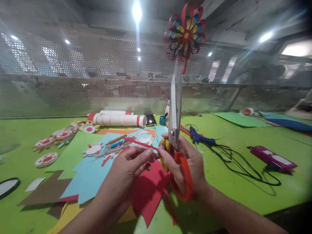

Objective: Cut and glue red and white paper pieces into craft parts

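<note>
My right hand (190, 159) is closed around the orange handle of a large pair of scissors (172, 120), whose blades point up and stand slightly apart. A yellow curved piece (167, 146) shows beside that handle; I cannot tell whether it belongs to the scissors. My left hand (134, 162) has its thumb and fingers pinched together at a narrow red paper strip (140, 143). The strip's right end reaches the right thumb and finger. Beneath both hands lies a cut sheet of red paper (151, 191), with a thin red strip (170, 208) hanging beside it.
Blue paper (85, 185), paper scraps and pens cover the middle left of the green table (234, 191). Round red-and-white pieces (46, 160) lie left. White rolls (117, 120) are behind. A blue glue gun (201, 138), black cord and purple device (273, 157) lie right. A paper flower (187, 35) hangs above.
</note>
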Demonstrator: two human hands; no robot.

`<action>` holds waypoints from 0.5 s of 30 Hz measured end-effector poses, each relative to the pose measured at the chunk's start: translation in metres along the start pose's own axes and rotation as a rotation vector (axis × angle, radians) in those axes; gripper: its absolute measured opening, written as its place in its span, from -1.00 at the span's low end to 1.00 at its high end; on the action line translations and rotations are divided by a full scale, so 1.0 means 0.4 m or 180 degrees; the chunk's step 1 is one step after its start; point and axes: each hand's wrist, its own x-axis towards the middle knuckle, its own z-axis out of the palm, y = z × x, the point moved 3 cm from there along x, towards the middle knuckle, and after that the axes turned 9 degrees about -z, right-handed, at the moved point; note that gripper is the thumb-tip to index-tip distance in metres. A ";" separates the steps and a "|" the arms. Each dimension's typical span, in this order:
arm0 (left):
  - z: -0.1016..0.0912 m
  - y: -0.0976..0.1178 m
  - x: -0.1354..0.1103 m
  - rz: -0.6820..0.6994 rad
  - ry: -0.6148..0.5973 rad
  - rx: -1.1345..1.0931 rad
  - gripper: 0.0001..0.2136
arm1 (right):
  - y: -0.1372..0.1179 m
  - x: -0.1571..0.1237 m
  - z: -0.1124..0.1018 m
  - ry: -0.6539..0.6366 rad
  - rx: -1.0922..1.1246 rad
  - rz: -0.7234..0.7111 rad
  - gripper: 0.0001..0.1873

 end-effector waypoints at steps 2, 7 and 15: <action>0.006 -0.001 -0.003 -0.0032 -0.0074 -0.0004 -0.87 | -0.001 -0.002 0.001 -0.0003 -0.0008 0.0014 -0.70; 0.008 -0.001 -0.005 -0.0091 0.0110 -0.0001 -0.85 | -0.010 -0.005 0.004 -0.0087 0.0040 0.0057 -0.72; -0.014 0.020 0.003 0.0175 0.0273 -0.0009 -0.84 | -0.012 -0.004 0.006 -0.0129 -0.0052 0.0311 -0.72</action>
